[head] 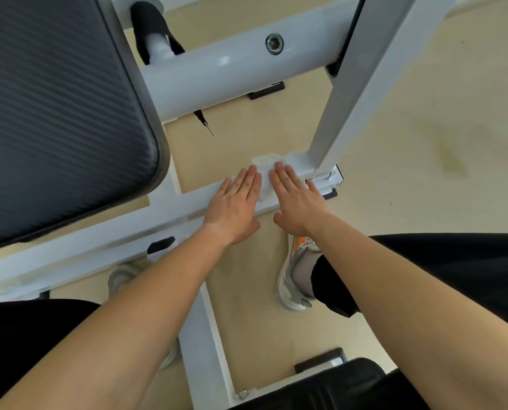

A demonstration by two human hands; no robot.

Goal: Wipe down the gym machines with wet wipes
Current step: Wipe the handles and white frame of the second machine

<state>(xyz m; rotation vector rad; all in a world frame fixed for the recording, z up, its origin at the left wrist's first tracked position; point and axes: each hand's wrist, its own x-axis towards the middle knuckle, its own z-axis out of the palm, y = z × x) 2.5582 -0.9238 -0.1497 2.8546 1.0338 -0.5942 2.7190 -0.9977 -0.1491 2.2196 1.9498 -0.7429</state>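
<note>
A padded seat (63,113) fills the upper left of the frame. Below it, a low frame bar (128,220) crosses the middle. At centre, the left hand (238,202) and right hand (294,199) lie flat on the bar, side by side, with a wet wipe (264,173) between them. An upright post (344,113) rises from there toward the upper right.

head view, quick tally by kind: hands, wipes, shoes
hands: 2 (left hand, right hand)
wipes: 1 (wipe)
shoes: 2 (left shoe, right shoe)
total: 5
</note>
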